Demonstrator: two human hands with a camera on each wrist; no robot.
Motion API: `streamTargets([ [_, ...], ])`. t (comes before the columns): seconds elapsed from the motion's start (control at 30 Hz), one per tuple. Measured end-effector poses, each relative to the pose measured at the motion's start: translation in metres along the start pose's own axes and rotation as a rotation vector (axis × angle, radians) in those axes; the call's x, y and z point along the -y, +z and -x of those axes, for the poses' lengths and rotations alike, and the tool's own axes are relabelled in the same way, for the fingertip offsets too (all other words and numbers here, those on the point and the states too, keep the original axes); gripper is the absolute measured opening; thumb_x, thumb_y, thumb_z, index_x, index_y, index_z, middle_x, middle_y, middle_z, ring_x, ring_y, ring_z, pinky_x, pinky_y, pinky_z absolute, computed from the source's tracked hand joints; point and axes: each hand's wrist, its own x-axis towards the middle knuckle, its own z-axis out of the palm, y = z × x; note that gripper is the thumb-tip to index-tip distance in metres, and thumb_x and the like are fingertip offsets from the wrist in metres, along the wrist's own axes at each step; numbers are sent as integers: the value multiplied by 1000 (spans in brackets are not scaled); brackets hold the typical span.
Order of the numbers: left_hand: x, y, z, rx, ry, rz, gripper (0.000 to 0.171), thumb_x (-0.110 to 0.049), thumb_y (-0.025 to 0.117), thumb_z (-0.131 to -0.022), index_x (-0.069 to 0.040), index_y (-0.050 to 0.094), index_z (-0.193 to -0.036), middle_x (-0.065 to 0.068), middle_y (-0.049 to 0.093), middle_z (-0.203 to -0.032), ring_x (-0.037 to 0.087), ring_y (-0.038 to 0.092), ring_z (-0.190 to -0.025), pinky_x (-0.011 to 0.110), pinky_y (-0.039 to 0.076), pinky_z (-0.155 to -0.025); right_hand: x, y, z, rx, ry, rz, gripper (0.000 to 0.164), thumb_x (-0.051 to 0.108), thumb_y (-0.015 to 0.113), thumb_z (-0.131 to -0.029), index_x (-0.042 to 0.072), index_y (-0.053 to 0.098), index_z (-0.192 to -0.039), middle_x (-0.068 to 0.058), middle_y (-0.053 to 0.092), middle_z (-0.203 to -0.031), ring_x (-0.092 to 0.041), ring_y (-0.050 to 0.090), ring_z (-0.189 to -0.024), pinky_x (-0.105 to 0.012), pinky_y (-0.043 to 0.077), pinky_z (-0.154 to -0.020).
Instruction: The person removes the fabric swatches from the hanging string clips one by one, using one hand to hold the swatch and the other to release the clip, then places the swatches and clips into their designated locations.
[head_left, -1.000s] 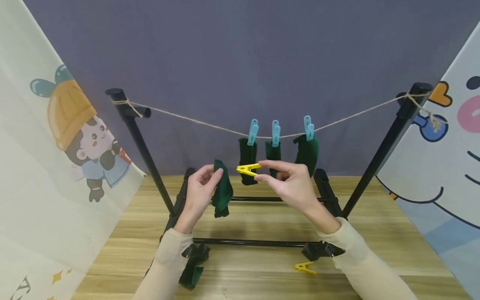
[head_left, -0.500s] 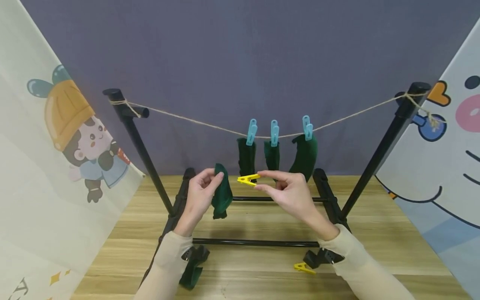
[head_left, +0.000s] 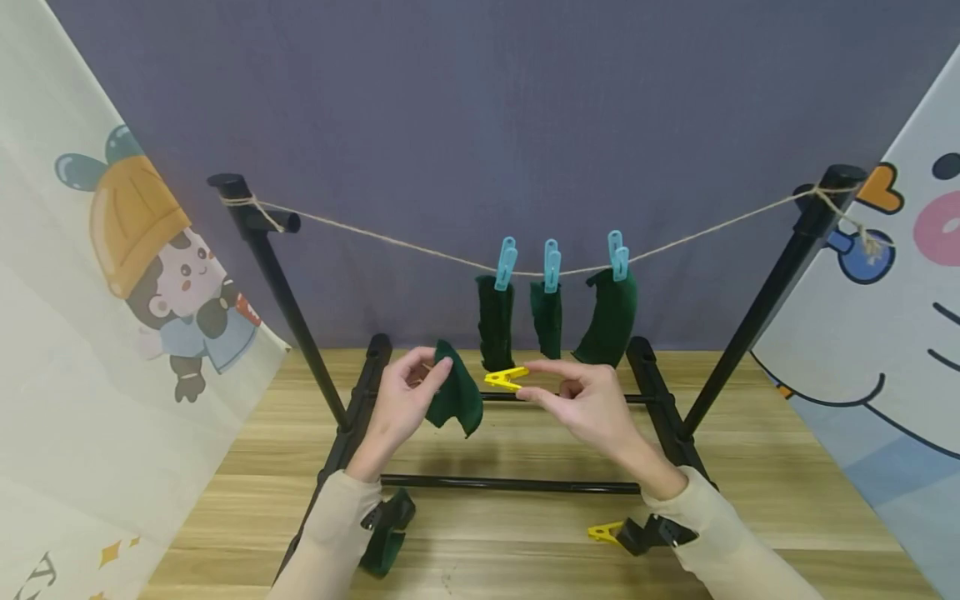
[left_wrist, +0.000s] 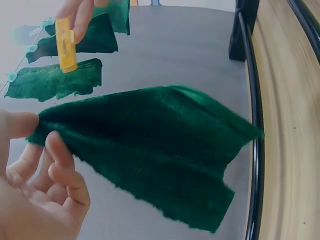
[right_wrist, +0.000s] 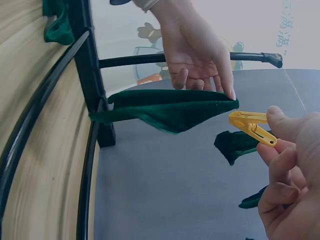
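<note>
Below the string line (head_left: 397,238), toward the near side, I have the left hand (head_left: 401,396) pinching the green cloth (head_left: 456,396) at its upper corner between thumb and fingers; the rest hangs free, clear of the string. To its right, my right hand (head_left: 588,404) pinches the yellow clothespin (head_left: 507,378), thumb on one leg, fingertip on the other; legs spread, nose pointing left. Clothespin near the cloth, not touching: I read a gap in the right wrist view.

Far side: three blue pegs (head_left: 552,267) on the string, each with a hanging green piece (head_left: 496,325), grouped centre to right. String tied between the two uprights of the black frame (head_left: 765,325). On the wooden table (head_left: 487,550), near left, I note a second green cloth (head_left: 383,550); near right, a spare yellow clothespin (head_left: 603,532), partly hidden by the wrist unit (head_left: 645,533).
</note>
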Motion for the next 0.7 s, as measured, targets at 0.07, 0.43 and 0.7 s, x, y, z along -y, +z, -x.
streamTargets([
  [0.07,1,0,2,20,-5,-5,17,-21,69,-106,-6,76,-109,16,71,-94,15,65,-76,28,56,-73,-1,0,3,-1,-2,13,34,13,91,-85,9,82,-117,7,39,-45,3,28,-41,-21,22,-39],
  [0.43,12,-1,9,72,28,37,15,-17,68,-106,-3,74,-108,11,73,-83,13,66,-73,32,59,-75,-10,-5,17,35,53,7,32,16,90,-86,10,83,-117,7,43,-49,3,27,-43,-21,22,-40],
  [0.7,18,-3,16,101,-1,17,18,-21,66,-107,-6,75,-114,-2,69,-68,12,53,-63,25,47,-70,-15,-6,27,61,153,3,31,22,91,-86,15,84,-115,8,45,-49,-1,30,-42,-22,23,-40],
])
